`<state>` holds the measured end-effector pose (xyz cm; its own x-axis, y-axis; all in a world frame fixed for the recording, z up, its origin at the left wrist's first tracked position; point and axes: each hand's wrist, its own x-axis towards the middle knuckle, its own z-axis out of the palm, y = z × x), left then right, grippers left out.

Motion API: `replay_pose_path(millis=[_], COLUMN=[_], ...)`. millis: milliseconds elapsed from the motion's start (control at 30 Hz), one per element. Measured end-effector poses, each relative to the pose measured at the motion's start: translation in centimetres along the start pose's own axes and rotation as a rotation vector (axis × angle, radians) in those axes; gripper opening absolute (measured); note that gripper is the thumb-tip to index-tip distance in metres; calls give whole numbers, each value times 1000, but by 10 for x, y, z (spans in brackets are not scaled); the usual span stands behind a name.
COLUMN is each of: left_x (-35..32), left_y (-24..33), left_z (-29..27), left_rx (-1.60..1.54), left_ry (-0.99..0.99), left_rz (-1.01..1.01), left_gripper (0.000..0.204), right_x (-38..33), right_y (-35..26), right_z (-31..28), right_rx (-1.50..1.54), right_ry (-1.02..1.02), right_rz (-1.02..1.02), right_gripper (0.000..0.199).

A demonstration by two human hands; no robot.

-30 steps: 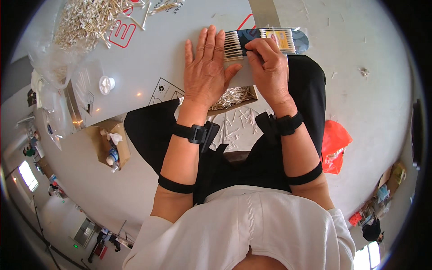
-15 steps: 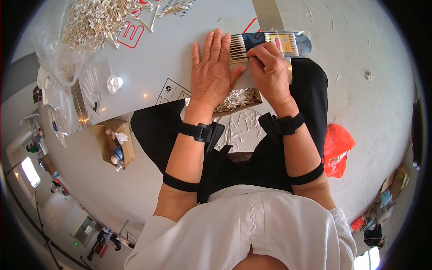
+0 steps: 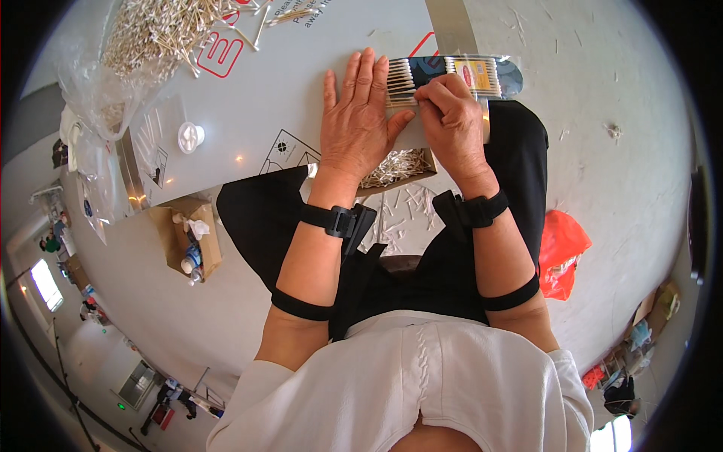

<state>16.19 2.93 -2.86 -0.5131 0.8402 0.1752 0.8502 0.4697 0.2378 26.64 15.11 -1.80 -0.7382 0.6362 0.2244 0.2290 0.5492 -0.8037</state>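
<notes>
A clear flat packet of cotton swabs lies at the near edge of the grey table. My left hand is spread flat, palm down, on the table and over the packet's left end. My right hand pinches the packet at its open left end, fingers curled on the swab tips. A cardboard box with loose swabs sits under both hands on my lap.
A big heap of loose cotton swabs lies on clear plastic at the table's far left. A small white cap sits on the table. An open carton with a bottle stands on the floor at left, an orange bag at right.
Both hands stay on the packet. The right hand's fingers have curled tighter at the packet's left end; the left hand has flattened a little further over it.
</notes>
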Motion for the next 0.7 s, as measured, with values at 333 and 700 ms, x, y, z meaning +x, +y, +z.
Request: replay_pose_path(millis=[333,700], left_x=[0,0], left_y=[1,1], left_z=[-1,-1], left_rx=[-13,-2], left_ry=[-6,-18], left_rz=[-12,-21], left_gripper=[81,80], right_x=[0,0], right_y=[0,-2], right_z=[1,3], right_rx=[0,-9], right_ry=[14,16], right_rz=[-22,19], right_gripper=[8,18])
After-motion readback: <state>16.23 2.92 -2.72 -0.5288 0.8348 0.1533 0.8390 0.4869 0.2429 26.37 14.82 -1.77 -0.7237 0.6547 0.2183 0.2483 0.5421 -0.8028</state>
